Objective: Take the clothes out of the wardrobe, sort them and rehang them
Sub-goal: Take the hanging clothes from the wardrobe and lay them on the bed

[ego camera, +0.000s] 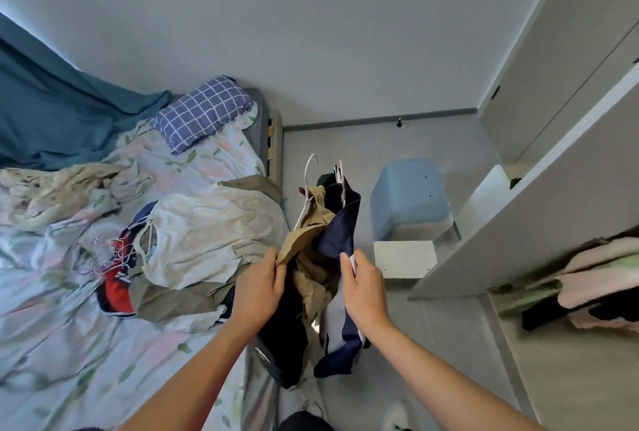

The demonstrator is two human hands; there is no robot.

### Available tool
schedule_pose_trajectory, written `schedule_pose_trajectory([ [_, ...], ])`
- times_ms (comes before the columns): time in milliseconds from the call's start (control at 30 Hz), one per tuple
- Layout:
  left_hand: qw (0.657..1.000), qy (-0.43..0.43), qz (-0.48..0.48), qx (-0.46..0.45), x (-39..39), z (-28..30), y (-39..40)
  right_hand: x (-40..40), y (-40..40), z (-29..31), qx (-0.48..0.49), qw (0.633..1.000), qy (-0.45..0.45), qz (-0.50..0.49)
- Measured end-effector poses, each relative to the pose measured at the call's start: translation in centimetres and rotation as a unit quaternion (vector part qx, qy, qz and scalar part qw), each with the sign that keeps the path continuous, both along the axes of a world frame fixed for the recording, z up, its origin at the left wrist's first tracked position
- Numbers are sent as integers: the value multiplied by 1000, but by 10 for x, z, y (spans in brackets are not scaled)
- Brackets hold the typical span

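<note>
The bundle of clothes (323, 251) hangs between both hands, beside the bed (86, 344), hangers (311, 168) pointing up and away. The left hand (257, 289) pinches its tan edge; the right hand (363, 287) grips navy cloth. The bed lies nearer the left hand.

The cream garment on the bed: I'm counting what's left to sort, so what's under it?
Under the cream garment lie a khaki piece, a red and navy one and loose hangers. Anything deeper is covered.
</note>
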State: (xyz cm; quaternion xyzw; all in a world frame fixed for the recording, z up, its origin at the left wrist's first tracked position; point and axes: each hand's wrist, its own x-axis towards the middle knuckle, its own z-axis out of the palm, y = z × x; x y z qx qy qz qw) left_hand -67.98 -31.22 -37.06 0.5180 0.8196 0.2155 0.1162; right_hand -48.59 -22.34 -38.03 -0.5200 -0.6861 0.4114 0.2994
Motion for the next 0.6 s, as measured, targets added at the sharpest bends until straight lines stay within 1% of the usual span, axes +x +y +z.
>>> schedule_pose_trajectory([
  [167, 997, 14, 72, 30, -13, 24, 4, -22, 26, 28, 11, 998, 24, 62],
  [300, 988, 10, 138, 64, -46, 29, -3, -58, 35, 43, 10, 994, 38, 105],
  [433, 980, -8, 179, 83, -95, 30, -10, -113, 43, 41, -1, 992, 24, 127],
  [600, 977, -9, 200, 71, -169, 30, -20, -195, 48, 46, 4, 991, 12, 132],
])
